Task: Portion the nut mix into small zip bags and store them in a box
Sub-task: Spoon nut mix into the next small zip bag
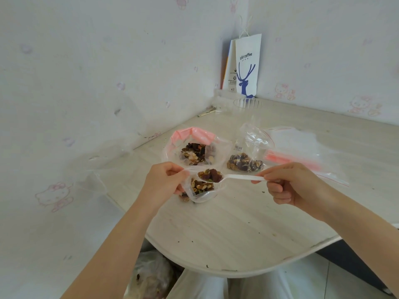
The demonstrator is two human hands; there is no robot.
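From the head camera, your left hand (164,182) pinched the rim of a small zip bag (201,194) between thumb and fingers and held its mouth open just above the table (226,234). The bag already had nut mix in its bottom. Your right hand (289,184) gripped the handle end of a white plastic spoon (235,177), with the thumb and forefinger pressed on the handle and the other fingers curled under. The bowl of the spoon sat over the bag's open mouth, heaped with nuts and raisins (210,175).

Just behind your hands, the big bag of nut mix (195,151) lay open on the table, its pink zip strip rolled back. To its right stood a filled small bag (245,164), with its clear top crumpled above the nuts. Beside that, further right, lay a pile of empty zip bags (302,145) with red strips.

In the far corner, a white paper bag (247,65) with a blue deer leaned against the wall, and a clear plastic cup (247,103) stood before it.
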